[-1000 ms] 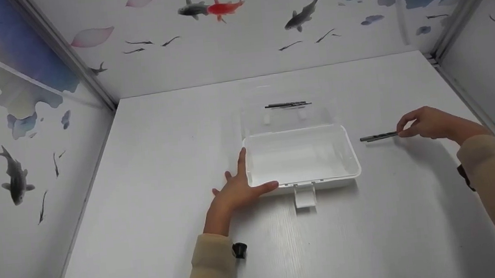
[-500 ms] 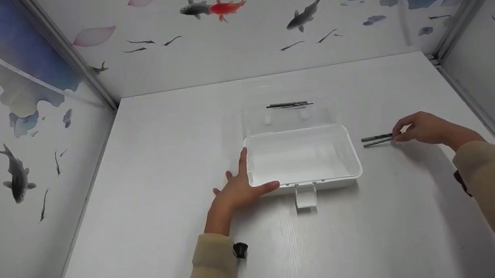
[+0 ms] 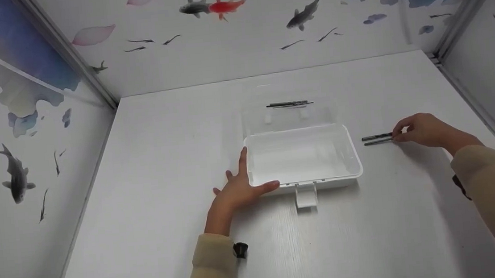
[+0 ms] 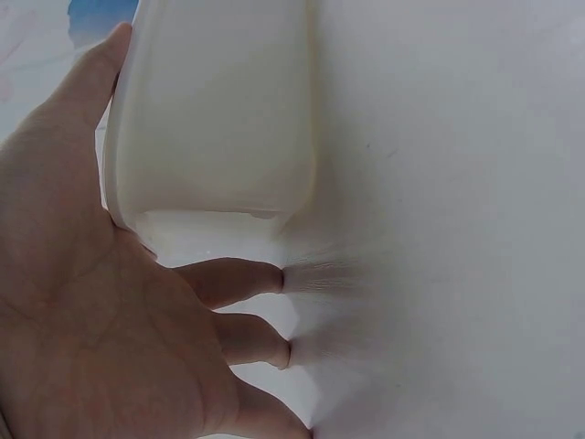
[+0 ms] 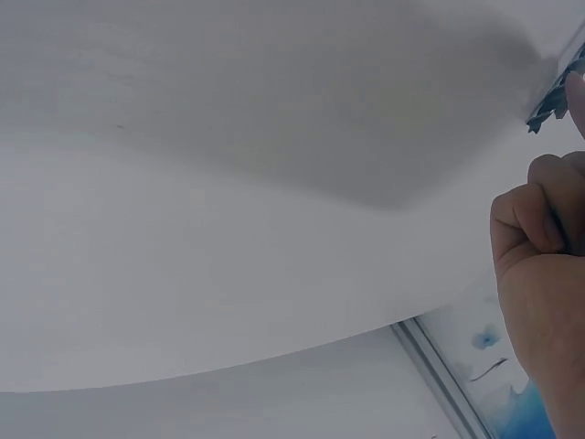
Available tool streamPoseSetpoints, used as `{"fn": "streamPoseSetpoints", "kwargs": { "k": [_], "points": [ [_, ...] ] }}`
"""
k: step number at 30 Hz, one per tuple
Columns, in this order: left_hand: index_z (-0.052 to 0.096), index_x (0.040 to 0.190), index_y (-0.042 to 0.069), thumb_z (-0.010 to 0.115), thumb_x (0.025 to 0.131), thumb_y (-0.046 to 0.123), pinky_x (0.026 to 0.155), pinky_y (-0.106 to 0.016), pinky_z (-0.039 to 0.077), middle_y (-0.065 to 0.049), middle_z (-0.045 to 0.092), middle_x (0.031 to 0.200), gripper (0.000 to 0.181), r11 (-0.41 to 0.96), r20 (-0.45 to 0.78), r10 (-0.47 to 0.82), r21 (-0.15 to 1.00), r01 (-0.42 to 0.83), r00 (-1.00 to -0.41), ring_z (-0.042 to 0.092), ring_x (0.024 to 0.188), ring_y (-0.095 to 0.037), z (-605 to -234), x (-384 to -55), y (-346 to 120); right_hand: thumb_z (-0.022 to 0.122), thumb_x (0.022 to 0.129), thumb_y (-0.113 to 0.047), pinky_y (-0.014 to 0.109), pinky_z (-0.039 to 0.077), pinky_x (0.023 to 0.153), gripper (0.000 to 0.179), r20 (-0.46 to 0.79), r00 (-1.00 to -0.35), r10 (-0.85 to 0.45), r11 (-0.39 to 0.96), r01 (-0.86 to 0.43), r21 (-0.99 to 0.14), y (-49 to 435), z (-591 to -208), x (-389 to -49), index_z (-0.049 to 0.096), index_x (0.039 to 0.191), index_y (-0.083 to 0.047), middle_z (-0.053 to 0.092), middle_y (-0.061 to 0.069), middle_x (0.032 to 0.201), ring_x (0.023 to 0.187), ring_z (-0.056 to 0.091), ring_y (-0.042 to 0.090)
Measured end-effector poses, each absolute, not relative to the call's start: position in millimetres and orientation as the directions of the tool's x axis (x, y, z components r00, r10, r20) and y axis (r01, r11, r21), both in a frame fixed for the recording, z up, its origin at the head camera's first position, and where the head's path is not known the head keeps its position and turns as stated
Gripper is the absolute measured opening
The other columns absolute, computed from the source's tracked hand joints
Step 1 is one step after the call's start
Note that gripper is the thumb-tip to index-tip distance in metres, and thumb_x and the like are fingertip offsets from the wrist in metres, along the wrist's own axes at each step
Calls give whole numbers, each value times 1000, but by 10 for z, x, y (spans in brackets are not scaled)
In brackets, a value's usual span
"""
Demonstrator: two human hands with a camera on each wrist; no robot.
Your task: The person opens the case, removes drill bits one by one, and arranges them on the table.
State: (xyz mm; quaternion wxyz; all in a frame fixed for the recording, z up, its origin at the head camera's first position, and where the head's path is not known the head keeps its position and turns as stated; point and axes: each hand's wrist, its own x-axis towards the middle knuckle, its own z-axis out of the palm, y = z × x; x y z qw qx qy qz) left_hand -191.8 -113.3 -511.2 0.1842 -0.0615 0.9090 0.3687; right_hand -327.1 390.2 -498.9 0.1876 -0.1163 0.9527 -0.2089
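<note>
Two dark-metal rods [image 3: 377, 136] pinched by right hand [image 3: 423, 130], tips newly parted: likely separable. Splayed left hand [image 3: 237, 191] touches white plastic box [image 3: 301, 155].

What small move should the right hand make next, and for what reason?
Probably, move the drill bits left until they are above the white box. The right hand pinches them beside it, the box stands open with nothing visible inside, and the left hand rests against its near left corner.
</note>
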Motion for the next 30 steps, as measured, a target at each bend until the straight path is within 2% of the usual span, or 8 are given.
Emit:
{"fn": "streamPoseSetpoints", "kwargs": {
  "k": [7,14,17,22,30],
  "points": [
    [-10,169,45,77,74,83,123,-82,-5,-17,40,170,134,710,-384,29,658,-251,-923,-1,168,-41,-5074,-1906,-1111,69,104,-27,43,52,82,23,-308,-907,-286,896,-140,-421,3936,-5053,-3250,78,119,-11,65,28,133,112,60,41],
    [-11,168,47,77,76,81,123,-82,-5,-18,41,170,132,708,-386,29,659,-253,-922,0,168,-41,-5067,-1899,-1125,69,104,-25,39,50,78,24,-304,-912,-275,903,-136,-407,3915,-5067,-3237,77,121,-10,65,28,128,106,59,37],
    [-12,168,47,76,75,83,122,-83,-5,-18,40,170,134,711,-386,31,657,-251,-922,0,168,-42,-5088,-1901,-1130,69,104,-25,41,51,79,24,-303,-914,-271,906,-136,-400,3903,-5087,-3235,77,121,-11,65,28,126,104,59,36],
    [-12,169,46,76,74,84,122,-83,-5,-18,39,171,135,710,-382,34,660,-247,-923,0,168,-42,-5099,-1906,-1127,69,104,-26,46,52,82,25,-291,-918,-270,908,-143,-393,3897,-5097,-3229,78,121,-10,66,30,128,106,60,38],
    [-11,169,46,77,75,82,123,-82,-6,-15,40,171,134,704,-384,25,662,-256,-923,-1,168,-42,-5084,-1906,-1120,71,102,-25,43,51,82,25,-256,-926,-276,909,-165,-382,3886,-5091,-3234,80,120,-10,69,30,129,107,62,37]
  ]
}}
